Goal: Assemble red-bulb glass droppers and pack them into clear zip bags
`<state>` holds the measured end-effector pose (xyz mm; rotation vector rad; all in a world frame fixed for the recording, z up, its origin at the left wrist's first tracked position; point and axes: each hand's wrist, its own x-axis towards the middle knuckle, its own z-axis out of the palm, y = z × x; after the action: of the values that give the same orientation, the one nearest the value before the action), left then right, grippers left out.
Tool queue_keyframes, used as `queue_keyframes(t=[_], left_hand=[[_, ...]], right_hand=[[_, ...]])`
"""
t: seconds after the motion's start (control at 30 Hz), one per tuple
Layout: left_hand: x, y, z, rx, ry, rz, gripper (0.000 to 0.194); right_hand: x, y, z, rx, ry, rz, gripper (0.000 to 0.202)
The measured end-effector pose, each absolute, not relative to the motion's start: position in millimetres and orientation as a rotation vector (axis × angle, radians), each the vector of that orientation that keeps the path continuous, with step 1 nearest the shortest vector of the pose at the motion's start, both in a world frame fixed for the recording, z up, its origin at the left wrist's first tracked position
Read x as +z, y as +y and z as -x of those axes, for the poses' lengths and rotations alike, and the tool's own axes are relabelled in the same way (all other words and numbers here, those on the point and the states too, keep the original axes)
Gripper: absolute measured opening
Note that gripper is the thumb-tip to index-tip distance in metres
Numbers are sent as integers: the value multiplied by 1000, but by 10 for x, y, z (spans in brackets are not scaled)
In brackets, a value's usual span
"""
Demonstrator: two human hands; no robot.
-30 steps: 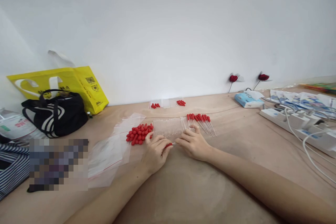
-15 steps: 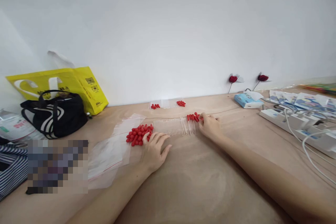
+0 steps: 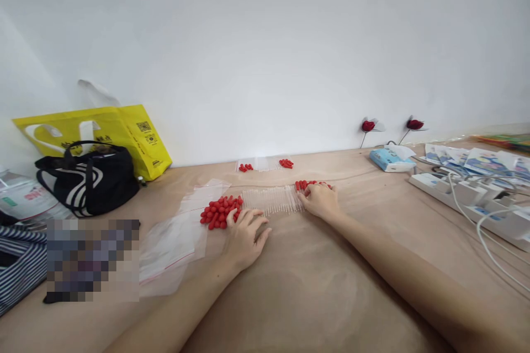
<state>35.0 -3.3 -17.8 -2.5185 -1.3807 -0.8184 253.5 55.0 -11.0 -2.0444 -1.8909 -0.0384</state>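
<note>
My left hand (image 3: 247, 238) rests on the tabletop with fingers apart, its fingertips beside a heap of small red rounded, elongated pieces (image 3: 216, 213). To the right of the heap lies a row of thin, clear-whitish sticks (image 3: 269, 201) with pale tips, side by side. At the row's right end, my right hand (image 3: 322, 200) has its fingers bent together and touching the sticks; what they pinch is hidden. Just beyond that hand a short line of red pieces (image 3: 304, 184) shows, partly covered by it.
Clear plastic bags (image 3: 174, 242) lie on the left. Small bags with red pieces (image 3: 285, 164) lie near the wall. A yellow bag (image 3: 144, 143) and black bag (image 3: 99, 182) stand left. A tissue pack (image 3: 389, 161) and a power strip (image 3: 467, 198) with cables occupy the right.
My right hand has moved left and slightly nearer, from the line of red pieces to the right end of the stick row. My left hand stays in place.
</note>
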Motion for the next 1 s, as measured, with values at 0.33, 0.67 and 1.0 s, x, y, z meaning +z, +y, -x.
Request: queue_keyframes(t=[0.33, 0.67, 1.0], left_hand=[[-178, -41, -344, -801, -1399, 2532, 10], [-186, -38, -344, -821, -1391, 2527, 10], [-195, -47, -336, -801, -1397, 2536, 10]], right_hand=[[-15, 619, -2401, 2, -1970, 2227, 26], [96, 636, -2672, 30, -1954, 2333, 29], [109, 651, -2805, 24, -1910, 2345, 30]])
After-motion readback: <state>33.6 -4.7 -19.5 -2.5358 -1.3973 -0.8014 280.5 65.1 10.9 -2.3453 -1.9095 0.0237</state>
